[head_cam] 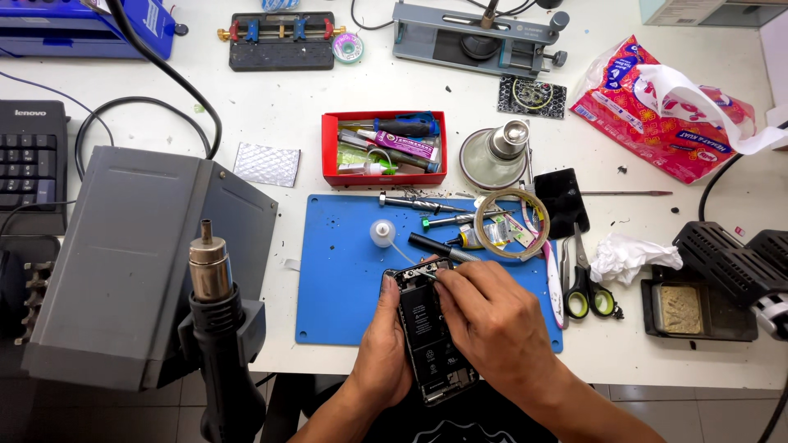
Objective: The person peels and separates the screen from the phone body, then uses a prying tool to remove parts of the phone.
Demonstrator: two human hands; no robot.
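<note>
An opened smartphone point(428, 332) lies at the near edge of the blue work mat point(336, 271), overhanging the table's front edge, its back removed so the black battery and dark circuit parts show inside a slim metal frame. The left hand point(384, 349) cups the phone's left side, fingers wrapped along its edge. The right hand point(492, 316) rests over the phone's upper right, fingertips pinched together at the top corner; whether they hold a small tool cannot be told. Just beyond lie a small white bottle point(382, 233), a tape roll point(512, 224) and scissors point(584, 283).
</note>
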